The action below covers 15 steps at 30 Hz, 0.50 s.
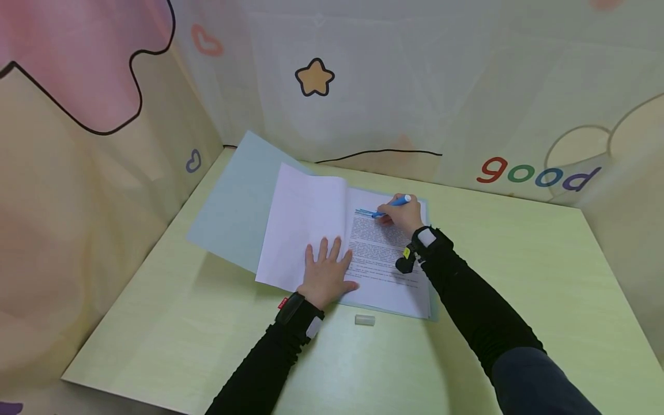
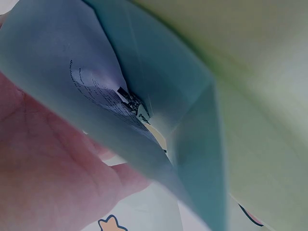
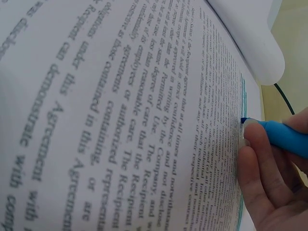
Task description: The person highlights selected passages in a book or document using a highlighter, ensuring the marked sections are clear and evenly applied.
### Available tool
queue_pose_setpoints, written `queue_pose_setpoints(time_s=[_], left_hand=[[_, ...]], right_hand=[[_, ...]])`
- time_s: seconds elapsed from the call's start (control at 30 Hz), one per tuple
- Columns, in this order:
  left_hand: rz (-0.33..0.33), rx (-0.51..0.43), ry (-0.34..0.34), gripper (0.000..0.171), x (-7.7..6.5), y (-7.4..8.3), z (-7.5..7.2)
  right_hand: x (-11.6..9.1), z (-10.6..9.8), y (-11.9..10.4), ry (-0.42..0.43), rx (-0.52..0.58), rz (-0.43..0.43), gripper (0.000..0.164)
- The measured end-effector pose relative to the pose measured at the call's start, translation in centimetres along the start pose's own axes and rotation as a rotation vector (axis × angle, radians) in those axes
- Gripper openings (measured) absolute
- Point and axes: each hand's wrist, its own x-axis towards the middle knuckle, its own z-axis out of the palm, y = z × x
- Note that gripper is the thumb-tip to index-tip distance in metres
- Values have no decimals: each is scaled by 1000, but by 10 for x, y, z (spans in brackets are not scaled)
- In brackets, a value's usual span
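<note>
A folder with a light blue cover lies open, with a turned-over blank sheet on its left. On its right is a printed page. My left hand lies flat on the blank sheet, fingers spread, thumb reaching over the printed page. My right hand pinches a blue marker. Its tip touches the text near the top of the page, where blue lines are drawn. In the left wrist view, a dark clip shows beneath the folder's sheets.
A small pale grey block, its kind unclear, lies on the table just in front of the folder. A printed cloth backdrop stands behind the table and along its left side.
</note>
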Motion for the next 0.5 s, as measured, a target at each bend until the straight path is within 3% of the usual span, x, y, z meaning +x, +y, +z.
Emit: queue_pose_setpoints(time_s=[0.5], left_hand=[[0,-7,-6,73,0,0,-1]], right_hand=[[-2,-4,-2,-7,-6,26,21]])
